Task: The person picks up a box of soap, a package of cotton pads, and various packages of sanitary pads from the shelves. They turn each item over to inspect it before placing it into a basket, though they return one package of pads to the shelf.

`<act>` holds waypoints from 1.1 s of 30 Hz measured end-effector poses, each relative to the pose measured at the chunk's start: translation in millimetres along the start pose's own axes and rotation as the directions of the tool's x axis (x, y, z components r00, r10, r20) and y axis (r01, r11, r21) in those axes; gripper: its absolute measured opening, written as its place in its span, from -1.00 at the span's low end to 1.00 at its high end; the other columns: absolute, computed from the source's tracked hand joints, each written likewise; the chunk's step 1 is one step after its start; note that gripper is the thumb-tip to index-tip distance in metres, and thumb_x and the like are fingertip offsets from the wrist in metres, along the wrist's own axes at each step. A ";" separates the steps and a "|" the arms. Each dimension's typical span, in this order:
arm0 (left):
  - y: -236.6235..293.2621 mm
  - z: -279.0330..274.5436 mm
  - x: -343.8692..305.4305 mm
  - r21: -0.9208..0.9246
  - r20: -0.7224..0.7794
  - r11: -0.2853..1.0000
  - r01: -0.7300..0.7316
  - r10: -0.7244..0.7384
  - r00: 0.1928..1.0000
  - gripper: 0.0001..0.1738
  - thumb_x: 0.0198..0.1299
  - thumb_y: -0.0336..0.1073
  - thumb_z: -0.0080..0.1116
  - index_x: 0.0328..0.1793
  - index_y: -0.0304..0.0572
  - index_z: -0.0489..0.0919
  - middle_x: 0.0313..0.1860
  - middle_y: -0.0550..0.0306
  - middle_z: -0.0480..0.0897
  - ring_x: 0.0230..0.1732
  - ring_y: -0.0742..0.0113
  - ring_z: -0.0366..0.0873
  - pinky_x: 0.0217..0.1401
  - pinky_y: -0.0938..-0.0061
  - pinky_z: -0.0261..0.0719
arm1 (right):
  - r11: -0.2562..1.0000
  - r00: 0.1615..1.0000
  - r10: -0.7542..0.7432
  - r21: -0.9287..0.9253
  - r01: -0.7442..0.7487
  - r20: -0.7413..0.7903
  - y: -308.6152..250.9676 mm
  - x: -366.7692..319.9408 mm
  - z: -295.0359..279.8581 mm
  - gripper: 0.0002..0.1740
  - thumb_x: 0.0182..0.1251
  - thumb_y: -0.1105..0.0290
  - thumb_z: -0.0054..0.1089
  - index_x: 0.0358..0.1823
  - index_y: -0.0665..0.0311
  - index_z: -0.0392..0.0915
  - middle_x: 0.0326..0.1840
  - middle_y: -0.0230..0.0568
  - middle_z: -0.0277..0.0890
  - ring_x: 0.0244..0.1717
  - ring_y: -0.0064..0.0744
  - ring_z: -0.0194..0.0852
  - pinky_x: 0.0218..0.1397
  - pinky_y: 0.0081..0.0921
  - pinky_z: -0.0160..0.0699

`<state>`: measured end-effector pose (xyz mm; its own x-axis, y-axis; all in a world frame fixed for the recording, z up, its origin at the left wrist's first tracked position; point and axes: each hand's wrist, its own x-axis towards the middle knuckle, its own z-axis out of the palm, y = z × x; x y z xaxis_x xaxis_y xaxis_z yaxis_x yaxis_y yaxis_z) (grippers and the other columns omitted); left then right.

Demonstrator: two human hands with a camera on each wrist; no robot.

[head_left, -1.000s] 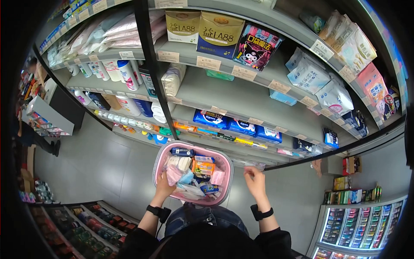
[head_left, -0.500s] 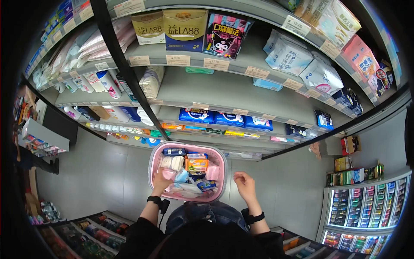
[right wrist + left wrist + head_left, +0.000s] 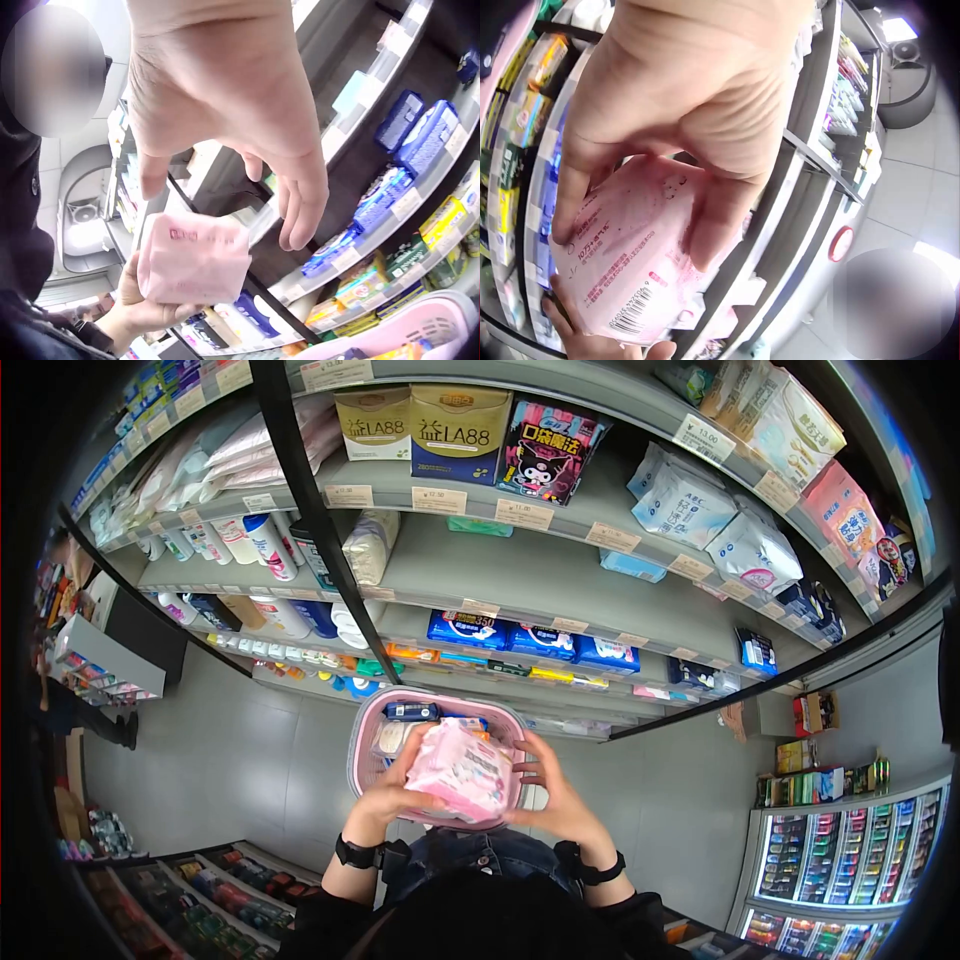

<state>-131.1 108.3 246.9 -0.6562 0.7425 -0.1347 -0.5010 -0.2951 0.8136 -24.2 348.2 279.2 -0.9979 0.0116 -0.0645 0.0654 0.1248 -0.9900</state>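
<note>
A pink soft plastic pack (image 3: 462, 775) is held up over the pink shopping basket (image 3: 358, 740). My left hand (image 3: 385, 795) grips it from the left, thumb and fingers on its sides; the left wrist view shows print and a barcode on the pack (image 3: 622, 262). Fingers spread, my right hand (image 3: 562, 805) is at the pack's right side in the head view. Seen from the right wrist, that hand's fingers (image 3: 304, 202) are extended with a gap to the pack. Below, the basket contains several packaged goods, partly hidden by the pack, among them a dark blue pack (image 3: 412, 711).
Shelves of packaged goods curve ahead, with blue packs (image 3: 540, 640) on a lower shelf and boxes (image 3: 455, 435) higher up. Grey floor (image 3: 640, 810) lies on both sides. A drinks cooler (image 3: 850, 860) stands at right; a person's leg (image 3: 100, 728) shows at far left.
My left hand has come up out of the basket's contents, lifting the pink pack and turning it. The right hand has moved left to the pack, its fingers spreading.
</note>
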 end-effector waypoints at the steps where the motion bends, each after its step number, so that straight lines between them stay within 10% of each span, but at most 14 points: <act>1: 7.1 13.2 -1.4 -0.015 0.020 1.000 0.003 -0.003 1.000 0.19 -0.32 -0.55 0.49 0.52 -0.06 0.06 0.36 0.17 0.28 0.45 0.31 0.13 0.49 0.42 0.03 | 0.996 0.997 -0.034 0.082 0.029 0.065 -7.6 -0.1 2.9 0.15 -0.09 0.28 0.61 0.50 0.24 0.02 0.46 0.00 0.13 0.39 -0.12 0.23 0.37 -0.27 0.29; 33: 5.2 48.2 -2.4 0.120 0.065 0.991 0.062 -0.070 0.995 0.09 -0.13 -0.56 0.42 0.53 -0.10 0.02 0.40 0.09 0.23 0.46 0.28 0.15 0.48 0.41 0.07 | 0.968 0.989 -0.146 -0.199 0.149 0.031 -22.9 -13.3 -16.3 -0.01 -0.18 0.38 0.57 0.39 0.20 0.27 0.16 -0.11 0.37 0.18 -0.17 0.38 0.26 -0.34 0.34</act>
<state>-105.0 134.0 278.7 -0.5813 0.7988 -0.1547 -0.4694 -0.1740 0.8656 -12.4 361.4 304.8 -0.9963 -0.0376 0.0769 -0.0849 0.3205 -0.9434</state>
